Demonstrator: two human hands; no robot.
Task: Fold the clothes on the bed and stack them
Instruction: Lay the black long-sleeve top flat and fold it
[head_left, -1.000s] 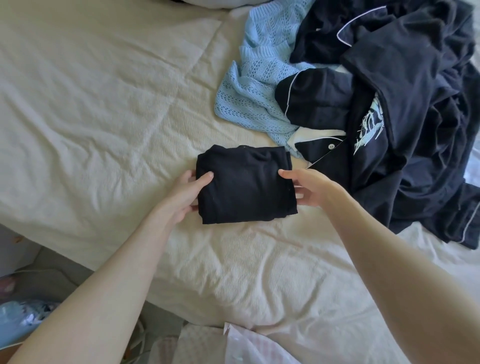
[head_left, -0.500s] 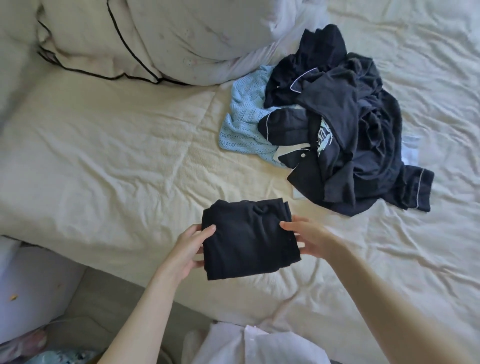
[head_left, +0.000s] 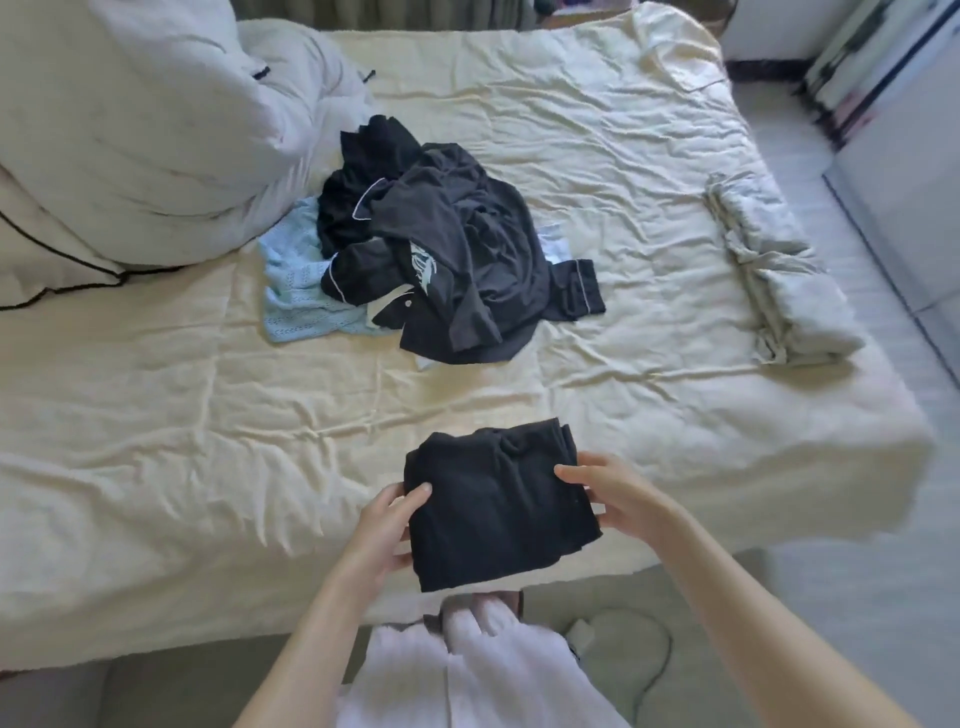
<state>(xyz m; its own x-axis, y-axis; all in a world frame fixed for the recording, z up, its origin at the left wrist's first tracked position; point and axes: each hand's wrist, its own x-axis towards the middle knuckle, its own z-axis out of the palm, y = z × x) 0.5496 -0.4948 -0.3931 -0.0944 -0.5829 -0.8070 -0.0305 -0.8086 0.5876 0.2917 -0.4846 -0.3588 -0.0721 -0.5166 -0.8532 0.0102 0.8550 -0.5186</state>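
I hold the folded black garment above the near edge of the bed, my left hand and right hand closed on its two sides so the folds stay together. The unfolded pile lies farther back.

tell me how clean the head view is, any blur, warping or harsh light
Head view: wide-angle warping bends the bed edges and the floor at right; the far right side smears into blur, while the folded black garment, the left hand and the right hand stay fairly sharp; soft daylight, gentle shadows in the sheet wrinkles, no glare; the dark clothes pile loses fold detail.
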